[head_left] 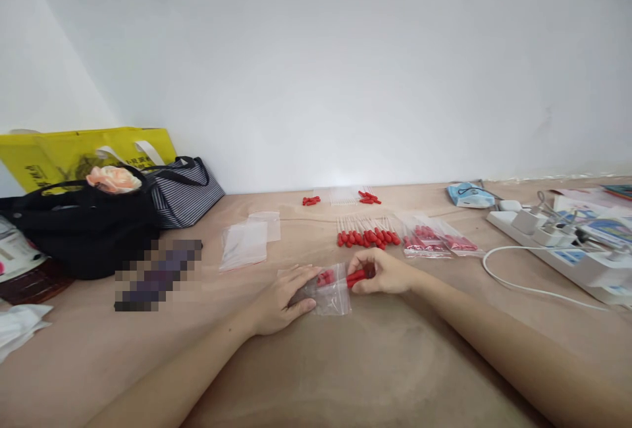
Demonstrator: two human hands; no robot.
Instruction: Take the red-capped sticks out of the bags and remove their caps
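Brown table [385,375]: it is under both hands.
Arms [498,349]: they come in from the bottom corners and lean toward each other.
Left hand [284,299]: palm down, thumb apart from the fingers, lying on the clear bag [334,301].
Right hand [388,273]: curled, thumb and fingers pinching red pieces [356,277].
Red pieces: at the bag's right end.
Red bits [325,277]: inside the bag.

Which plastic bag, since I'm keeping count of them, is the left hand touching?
The front bag, with red pieces inside: the left hand rests on it, while the other plastic bags lie farther back, untouched.
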